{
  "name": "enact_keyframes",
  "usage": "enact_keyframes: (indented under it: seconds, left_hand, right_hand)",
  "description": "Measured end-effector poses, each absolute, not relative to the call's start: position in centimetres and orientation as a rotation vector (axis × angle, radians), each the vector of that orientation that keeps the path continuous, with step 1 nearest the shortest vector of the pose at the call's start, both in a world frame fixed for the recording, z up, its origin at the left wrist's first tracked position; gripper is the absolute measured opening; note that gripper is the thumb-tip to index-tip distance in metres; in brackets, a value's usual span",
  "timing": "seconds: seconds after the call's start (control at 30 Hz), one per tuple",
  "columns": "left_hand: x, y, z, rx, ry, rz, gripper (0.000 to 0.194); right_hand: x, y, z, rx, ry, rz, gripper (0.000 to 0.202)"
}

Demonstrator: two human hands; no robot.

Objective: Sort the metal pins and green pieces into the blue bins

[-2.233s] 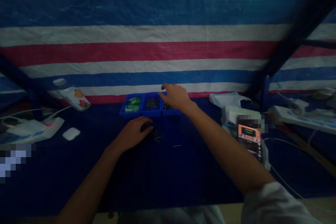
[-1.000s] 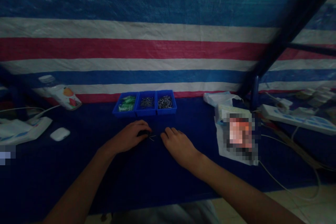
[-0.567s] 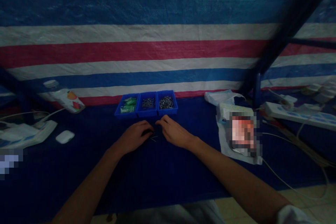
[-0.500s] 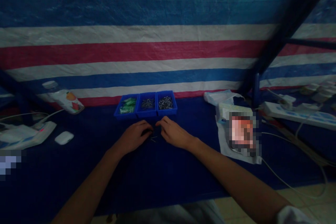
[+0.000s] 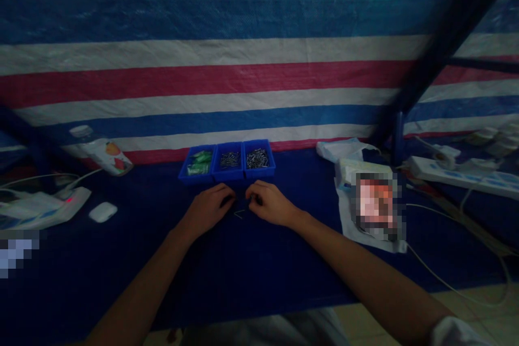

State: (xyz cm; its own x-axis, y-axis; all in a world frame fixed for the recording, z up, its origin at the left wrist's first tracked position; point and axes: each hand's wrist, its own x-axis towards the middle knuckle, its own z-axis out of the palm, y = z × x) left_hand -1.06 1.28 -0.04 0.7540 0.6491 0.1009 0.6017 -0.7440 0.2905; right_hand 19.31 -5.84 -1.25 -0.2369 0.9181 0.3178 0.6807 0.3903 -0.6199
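Observation:
Three blue bins stand side by side at the back of the blue table: the left bin (image 5: 182, 172) with green packets, the middle bin (image 5: 228, 175) and the right bin (image 5: 259, 173) with small metal pieces. My left hand (image 5: 208, 206) is in front of the left and middle bins, fingers curled together; whatever they hold is too small to see. Across a small gap, my right hand (image 5: 271, 203) has its fingers bent into a pinch, its contents hidden. Thin metal pins (image 5: 239, 213) lie on the table between the hands.
A bottle (image 5: 106, 155), a white case (image 5: 102, 212) and a power strip (image 5: 68, 208) are at the left. At the right are a tissue pack (image 5: 346, 172), a blurred object on white paper (image 5: 346, 221), cables and another power strip (image 5: 466, 175).
My right hand has shifted slightly to the right, its fingers curling more, and the gap between the hands is wider. The whole view has moved slightly.

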Motion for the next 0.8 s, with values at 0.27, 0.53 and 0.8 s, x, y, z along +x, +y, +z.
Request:
enact_keyframes:
  seconds: [0.27,0.53,0.8]
  left_hand:
    - [-1.2,1.5,-0.3,2.673,0.920,0.318,0.023]
    - [-1.1,1.7,-0.9,2.679,0.933,0.380,0.025]
    - [-0.9,1.3,-1.1,2.653,0.959,0.420,0.020]
  right_hand:
    - [19.6,-5.1,-0.7,-1.353,-1.702,0.733,0.019]
    - [20.0,-5.0,1.0,-1.195,-1.135,1.160,0.035]
    - [18.3,-4.2,1.3,-1.386,-1.026,1.339,0.036]
